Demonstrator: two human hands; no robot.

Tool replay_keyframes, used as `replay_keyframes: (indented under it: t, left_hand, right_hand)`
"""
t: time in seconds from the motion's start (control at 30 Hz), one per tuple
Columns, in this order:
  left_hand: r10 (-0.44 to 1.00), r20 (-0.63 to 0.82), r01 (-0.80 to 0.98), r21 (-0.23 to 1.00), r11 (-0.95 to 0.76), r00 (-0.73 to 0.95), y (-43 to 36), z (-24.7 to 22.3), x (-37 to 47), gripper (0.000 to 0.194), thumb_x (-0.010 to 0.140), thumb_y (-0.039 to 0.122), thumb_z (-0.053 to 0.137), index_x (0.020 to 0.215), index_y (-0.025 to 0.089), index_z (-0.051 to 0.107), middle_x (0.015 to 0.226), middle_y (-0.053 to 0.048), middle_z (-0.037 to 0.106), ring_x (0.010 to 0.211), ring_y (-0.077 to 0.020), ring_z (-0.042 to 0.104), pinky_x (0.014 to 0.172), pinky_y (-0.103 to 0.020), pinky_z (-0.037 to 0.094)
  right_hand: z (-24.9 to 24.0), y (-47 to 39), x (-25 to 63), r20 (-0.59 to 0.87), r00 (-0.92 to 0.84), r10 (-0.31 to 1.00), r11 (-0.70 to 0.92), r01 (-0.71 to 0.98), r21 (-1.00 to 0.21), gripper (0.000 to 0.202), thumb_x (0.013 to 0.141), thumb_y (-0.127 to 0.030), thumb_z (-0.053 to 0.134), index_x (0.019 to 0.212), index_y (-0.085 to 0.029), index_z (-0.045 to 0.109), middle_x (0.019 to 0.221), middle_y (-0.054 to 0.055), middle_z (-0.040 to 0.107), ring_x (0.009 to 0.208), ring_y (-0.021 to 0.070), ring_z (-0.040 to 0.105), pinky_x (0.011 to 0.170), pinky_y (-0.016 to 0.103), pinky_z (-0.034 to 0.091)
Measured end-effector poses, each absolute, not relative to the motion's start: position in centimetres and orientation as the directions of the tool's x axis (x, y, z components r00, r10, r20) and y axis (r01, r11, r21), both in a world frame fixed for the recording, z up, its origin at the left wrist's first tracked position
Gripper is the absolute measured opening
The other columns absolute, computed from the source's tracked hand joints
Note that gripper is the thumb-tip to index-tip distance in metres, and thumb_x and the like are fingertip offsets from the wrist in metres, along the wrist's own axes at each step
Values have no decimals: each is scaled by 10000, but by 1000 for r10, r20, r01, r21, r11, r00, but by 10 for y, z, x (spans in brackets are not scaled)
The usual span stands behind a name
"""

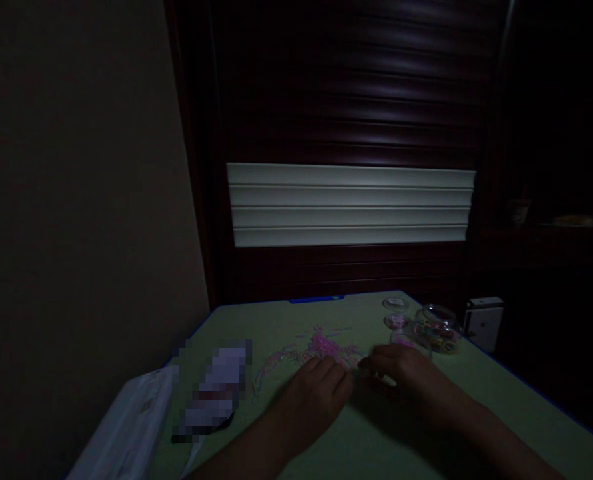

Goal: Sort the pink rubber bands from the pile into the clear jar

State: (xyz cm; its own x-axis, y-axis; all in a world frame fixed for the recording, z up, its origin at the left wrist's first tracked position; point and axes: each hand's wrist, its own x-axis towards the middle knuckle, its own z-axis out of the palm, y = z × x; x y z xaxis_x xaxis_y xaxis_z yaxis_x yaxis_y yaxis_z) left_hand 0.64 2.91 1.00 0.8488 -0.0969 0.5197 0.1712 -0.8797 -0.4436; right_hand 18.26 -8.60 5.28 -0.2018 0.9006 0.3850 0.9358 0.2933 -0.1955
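Just beyond my hands on the green table (361,443) is a small pile of bright pink pieces (325,345). Thin pale multicoloured loops (272,363) lie scattered around it in a curved band. My left hand (321,390) is closed at the near side of the pile, its fingers curled down and their tips hidden. Close by on the right, my right hand (394,367) has thumb and fingertips brought together in a pinch. The dark view does not show what either hand holds.
A clear round jar (436,327) of coloured rings stands at the table's right edge. Beside it are round clear dishes (397,321), some with pink contents. A blurred-out object (214,390) and a white box (126,427) lie at left. A shuttered wall (351,207) rises behind.
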Motion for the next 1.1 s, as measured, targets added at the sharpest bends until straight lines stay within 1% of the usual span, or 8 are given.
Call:
replay_keyframes:
  t: [0.13, 0.3, 0.43, 0.57, 0.67, 0.83, 1.1]
  left_hand:
    - [-107, 522, 164, -445, -880, 846, 28, 11, 6, 76, 874, 80, 479, 917, 135, 508, 807, -29, 529, 742, -193, 497, 659, -323, 414]
    - [-120, 527, 156, -451, -879, 841, 29, 10, 7, 79, 864, 69, 487, 904, 133, 511, 799, -26, 522, 725, -188, 485, 644, -321, 404]
    - [-135, 540, 155, -458, -875, 831, 31, 9, 7, 82, 869, 68, 476, 902, 134, 510, 790, -24, 516, 724, -186, 482, 638, -318, 398]
    - [-138, 530, 147, -460, -876, 837, 30, 10, 7, 87, 874, 65, 461, 883, 134, 513, 789, -26, 514, 728, -185, 484, 653, -322, 403]
    - [-153, 520, 130, -469, -874, 841, 29, 10, 7, 95, 881, 71, 453, 909, 130, 522, 790, -28, 517, 725, -185, 486, 650, -323, 407]
    - [-184, 523, 123, -498, -858, 833, 29, 9, 7, 114, 892, 71, 435, 936, 125, 526, 782, -31, 523, 720, -178, 493, 660, -321, 411]
    - [-171, 513, 125, -492, -861, 841, 28, 11, 6, 105, 885, 68, 439, 887, 129, 524, 788, -34, 521, 719, -176, 486, 644, -315, 407]
  right_hand:
    - [55, -87, 181, 389, -199, 899, 283, 943, -173, 173, 889, -260, 493, 848, -167, 633, 825, 76, 647, 765, 169, 591, 691, 255, 401]
    - [54, -86, 181, 365, -221, 904, 294, 943, -156, 195, 909, -253, 461, 878, -172, 635, 787, 59, 638, 716, 156, 578, 653, 247, 381]
    - [54, -85, 182, 369, -221, 903, 299, 940, -167, 203, 916, -229, 444, 893, -169, 637, 792, 56, 636, 720, 151, 573, 652, 242, 370]
    - [54, -85, 182, 364, -217, 906, 295, 939, -174, 183, 904, -231, 468, 879, -170, 638, 788, 51, 633, 707, 143, 566, 638, 234, 362]
    - [52, -84, 182, 373, -223, 901, 298, 941, -157, 176, 897, -203, 469, 857, -177, 639, 771, 40, 626, 691, 133, 557, 626, 227, 351]
    - [49, -81, 183, 364, -247, 898, 305, 946, -111, 148, 841, -107, 501, 788, -171, 623, 752, 29, 617, 672, 117, 540, 610, 213, 333]
    - [50, -82, 182, 364, -236, 901, 289, 952, -98, 158, 823, -96, 494, 732, -174, 597, 727, 14, 604, 631, 101, 511, 573, 210, 307]
